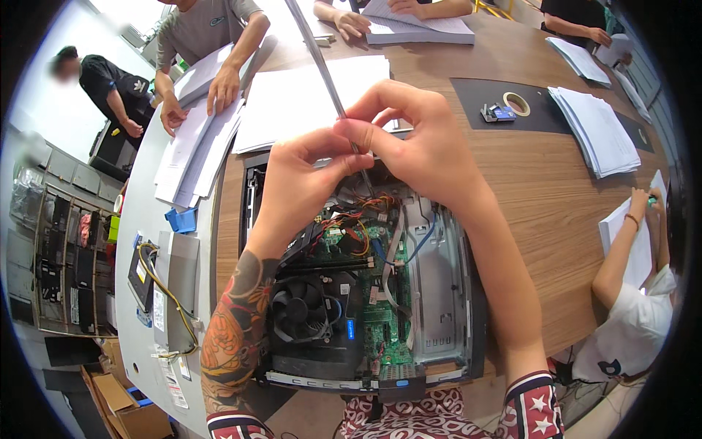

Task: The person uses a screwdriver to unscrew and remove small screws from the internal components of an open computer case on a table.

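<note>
While both of your hands meet above the open desktop computer case (439,293) on the wooden table (556,190), your left hand (303,183) and right hand (417,139) pinch closed around a long thin metal rod (322,69), probably a screwdriver shaft, that slants up and away from you. Its tip drops toward the tangle of coloured wires (358,219) just below your fingers; the exact contact point is hidden. You seem to be mid-way through working a fastener or connector inside the case. The next move likely calls for steady, straight pressure, keeping the tip clear of the wires and the green circuit board (380,322) beside the black cooling fan (300,307)
</note>
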{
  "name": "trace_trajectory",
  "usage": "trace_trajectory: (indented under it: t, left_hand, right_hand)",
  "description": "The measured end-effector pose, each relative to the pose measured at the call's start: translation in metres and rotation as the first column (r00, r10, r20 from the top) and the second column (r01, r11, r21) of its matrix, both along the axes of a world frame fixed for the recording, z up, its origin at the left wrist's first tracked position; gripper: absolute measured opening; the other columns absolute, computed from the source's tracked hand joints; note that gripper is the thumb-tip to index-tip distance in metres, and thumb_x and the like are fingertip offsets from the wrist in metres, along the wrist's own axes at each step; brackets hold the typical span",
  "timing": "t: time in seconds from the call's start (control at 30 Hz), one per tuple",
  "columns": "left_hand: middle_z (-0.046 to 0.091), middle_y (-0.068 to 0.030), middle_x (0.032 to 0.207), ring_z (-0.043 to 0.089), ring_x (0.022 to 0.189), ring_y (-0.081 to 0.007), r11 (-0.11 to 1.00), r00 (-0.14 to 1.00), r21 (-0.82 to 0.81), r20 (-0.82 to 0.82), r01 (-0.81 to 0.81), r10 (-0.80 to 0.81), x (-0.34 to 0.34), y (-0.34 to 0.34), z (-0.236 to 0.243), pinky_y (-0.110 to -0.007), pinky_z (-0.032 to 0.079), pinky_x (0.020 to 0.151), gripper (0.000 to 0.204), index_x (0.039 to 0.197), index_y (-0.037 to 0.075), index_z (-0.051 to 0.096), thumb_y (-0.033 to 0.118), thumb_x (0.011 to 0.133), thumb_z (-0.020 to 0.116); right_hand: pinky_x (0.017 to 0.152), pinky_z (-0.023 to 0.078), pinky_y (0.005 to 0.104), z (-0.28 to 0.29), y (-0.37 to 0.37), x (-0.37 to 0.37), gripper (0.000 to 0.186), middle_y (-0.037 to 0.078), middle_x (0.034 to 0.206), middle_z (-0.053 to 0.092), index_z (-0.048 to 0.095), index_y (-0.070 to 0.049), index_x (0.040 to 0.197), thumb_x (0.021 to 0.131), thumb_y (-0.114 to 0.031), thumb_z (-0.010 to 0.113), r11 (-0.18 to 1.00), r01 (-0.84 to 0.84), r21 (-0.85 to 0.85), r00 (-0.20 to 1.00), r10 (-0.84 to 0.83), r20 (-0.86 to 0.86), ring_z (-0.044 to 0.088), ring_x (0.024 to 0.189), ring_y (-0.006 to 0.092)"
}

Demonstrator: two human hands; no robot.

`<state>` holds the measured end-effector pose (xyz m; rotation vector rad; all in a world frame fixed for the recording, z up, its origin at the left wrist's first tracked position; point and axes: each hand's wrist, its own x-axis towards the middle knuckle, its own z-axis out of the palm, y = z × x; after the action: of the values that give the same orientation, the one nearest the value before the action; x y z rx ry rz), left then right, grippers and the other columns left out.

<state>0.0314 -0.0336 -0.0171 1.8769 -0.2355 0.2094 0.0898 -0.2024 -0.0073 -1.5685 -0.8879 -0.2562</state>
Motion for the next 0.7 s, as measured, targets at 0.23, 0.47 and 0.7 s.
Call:
trace_trajectory:
  t: [0.23,0.47,0.7]
  left_hand:
    - [0.071,-0.0065,0.1,0.066,0.094,-0.0135,0.998,0.984,-0.048,0.167,-0.046,0.053,0.0024,-0.0057,-0.0023,-0.029,0.053,0.086,0.037,0.116,-0.002,0.065,0.008,0.082,0.077]
    - [0.07,-0.0057,0.099,0.066,0.094,-0.0128,1.0,0.997,0.022,0.073,0.015,-0.017,-0.001,-0.0024,-0.004,-0.029,0.053,0.085,0.03,0.113,-0.002,0.066,0.012,0.086,0.073]
    - [0.07,-0.0047,0.092,0.067,0.09,-0.0115,0.999,0.996,0.014,0.082,0.046,-0.047,-0.0002,-0.0005,-0.0003,-0.028,0.052,0.085,0.021,0.106,-0.002,0.067,0.009,0.088,0.069]
  right_hand:
    - [0.07,0.052,0.0332,0.0023,0.0058,-0.0085,0.019,0.014,0.085,0.07,0.071,0.0,0.092,0.082,-0.017,0.071,0.998,-0.055,-0.041,0.998,0.056,0.015,0.067,0.076,0.0226]
    - [0.065,0.052,0.0343,0.0047,0.0012,-0.0079,0.016,0.014,0.074,0.068,0.068,0.001,0.084,0.078,-0.013,0.073,0.995,0.007,-0.104,1.0,-0.006,0.008,0.066,0.067,0.023]
    - [0.066,0.052,0.0362,0.0011,0.005,-0.0075,0.013,0.017,0.081,0.067,0.066,0.002,0.085,0.082,-0.011,0.068,0.998,0.049,-0.025,0.998,-0.048,0.037,0.066,0.07,0.0267]
